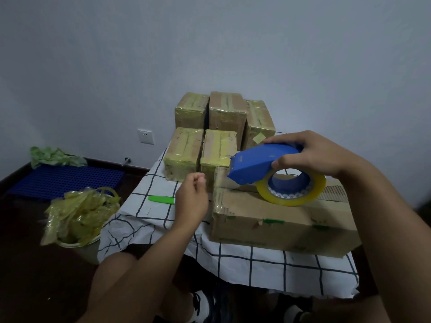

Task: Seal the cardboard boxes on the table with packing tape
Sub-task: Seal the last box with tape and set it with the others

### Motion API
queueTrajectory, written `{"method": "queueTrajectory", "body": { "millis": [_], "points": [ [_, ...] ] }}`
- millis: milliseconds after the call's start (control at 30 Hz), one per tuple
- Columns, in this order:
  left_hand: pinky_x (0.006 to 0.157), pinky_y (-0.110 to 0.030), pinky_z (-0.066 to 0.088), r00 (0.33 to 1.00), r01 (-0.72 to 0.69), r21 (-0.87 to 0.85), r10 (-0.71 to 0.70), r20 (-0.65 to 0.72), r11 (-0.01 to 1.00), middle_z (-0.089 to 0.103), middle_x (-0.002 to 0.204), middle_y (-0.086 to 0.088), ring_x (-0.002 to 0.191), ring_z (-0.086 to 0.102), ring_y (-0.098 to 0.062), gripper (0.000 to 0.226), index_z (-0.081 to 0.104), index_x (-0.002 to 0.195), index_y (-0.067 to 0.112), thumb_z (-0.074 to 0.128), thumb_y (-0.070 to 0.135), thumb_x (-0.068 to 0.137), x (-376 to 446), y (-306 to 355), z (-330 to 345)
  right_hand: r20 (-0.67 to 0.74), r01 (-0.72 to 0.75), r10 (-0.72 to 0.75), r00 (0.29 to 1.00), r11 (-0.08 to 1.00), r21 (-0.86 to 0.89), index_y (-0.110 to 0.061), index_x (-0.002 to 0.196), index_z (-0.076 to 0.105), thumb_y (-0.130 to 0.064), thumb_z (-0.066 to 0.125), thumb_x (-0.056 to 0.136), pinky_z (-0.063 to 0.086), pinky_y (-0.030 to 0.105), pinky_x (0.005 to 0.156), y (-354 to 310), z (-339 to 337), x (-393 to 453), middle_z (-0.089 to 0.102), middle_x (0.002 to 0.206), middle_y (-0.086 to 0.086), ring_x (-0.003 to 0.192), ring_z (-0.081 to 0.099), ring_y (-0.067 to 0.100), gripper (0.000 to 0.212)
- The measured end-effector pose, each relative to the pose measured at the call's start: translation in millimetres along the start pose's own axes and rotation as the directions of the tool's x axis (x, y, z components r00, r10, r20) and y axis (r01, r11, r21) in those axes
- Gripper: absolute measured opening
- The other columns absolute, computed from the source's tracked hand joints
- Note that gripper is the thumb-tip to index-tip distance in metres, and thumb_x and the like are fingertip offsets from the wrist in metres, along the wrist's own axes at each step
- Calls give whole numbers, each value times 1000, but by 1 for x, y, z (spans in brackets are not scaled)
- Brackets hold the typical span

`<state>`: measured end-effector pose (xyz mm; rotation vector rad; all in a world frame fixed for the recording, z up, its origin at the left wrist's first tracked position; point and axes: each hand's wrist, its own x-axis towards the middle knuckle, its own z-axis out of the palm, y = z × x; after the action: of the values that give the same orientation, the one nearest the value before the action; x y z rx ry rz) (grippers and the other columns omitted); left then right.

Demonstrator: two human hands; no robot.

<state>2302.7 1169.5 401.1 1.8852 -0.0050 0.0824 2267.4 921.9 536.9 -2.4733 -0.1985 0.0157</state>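
Nearest, on bench (233,259) front edge: large cardboard box (279,220), long axis left-right; right hand (312,155) clamped on blue tape dispenser (261,166) resting atop it, nose leftward; left hand (192,194), fingers loosely curled, empty, just beside box's left end.

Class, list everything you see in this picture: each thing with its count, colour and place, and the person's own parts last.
small boxes: five, brown, yellowish tape, table's far end
large box: one, brown, near right of table
dispenser: one, blue, over large box
tape roll: one, yellowish, on dispenser
cloth: one, white, dark grid, over table
knife: one, green, on cloth
bin: one, full of yellowish tape scraps, floor left
mat: one, blue, floor by wall
socket: one, white, wall
left hand: fingers curled, beside large box
right hand: grips dispenser
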Motion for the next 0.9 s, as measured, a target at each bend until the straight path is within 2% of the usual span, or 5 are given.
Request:
{"method": "queueTrajectory", "body": {
  "millis": [133,233,500,700,900],
  "points": [
    [105,-38,42,951,-47,52,29,309,998,42,147,11,131,45,-12,84,25,152,34,50,74,82,-42,8,4,-16,-10,10,1000,1000,-1,-48,117,64,-48,69,68,44,22,83,0,1,-2,62,113,-23,99,62,4,48],
    [111,-49,38,925,-160,144,98,367,977,29,159,9,143,33,-16,106,2,149,53,55,88,64,-50,-5,13,-27,-21,20,999,1000,-3,-46,118,65,-46,73,71,45,23,82,-1,2,-3,62,113,-23,98,62,5,48],
    [102,-37,44,915,-280,272,170,366,920,43,151,-2,130,48,-20,84,3,156,34,51,60,92,-32,4,-3,-61,-44,42,997,998,-35,-40,122,63,-32,77,82,43,22,80,-16,2,-3,59,108,-25,96,60,2,43],
    [118,-35,22,838,-509,427,317,444,748,-10,164,8,150,1,-9,64,11,156,21,37,42,102,-27,10,-3,-57,-61,59,997,998,-30,-42,121,63,-48,73,69,43,22,80,-15,3,0,59,111,-24,99,60,2,53],
    [121,-44,17,783,-600,446,371,500,664,22,160,2,147,19,-18,68,12,154,26,38,45,94,-11,16,6,-63,-37,35,997,999,-24,-38,127,62,-38,76,82,41,20,79,-5,3,2,59,116,-16,99,58,0,48]
  ]
}}
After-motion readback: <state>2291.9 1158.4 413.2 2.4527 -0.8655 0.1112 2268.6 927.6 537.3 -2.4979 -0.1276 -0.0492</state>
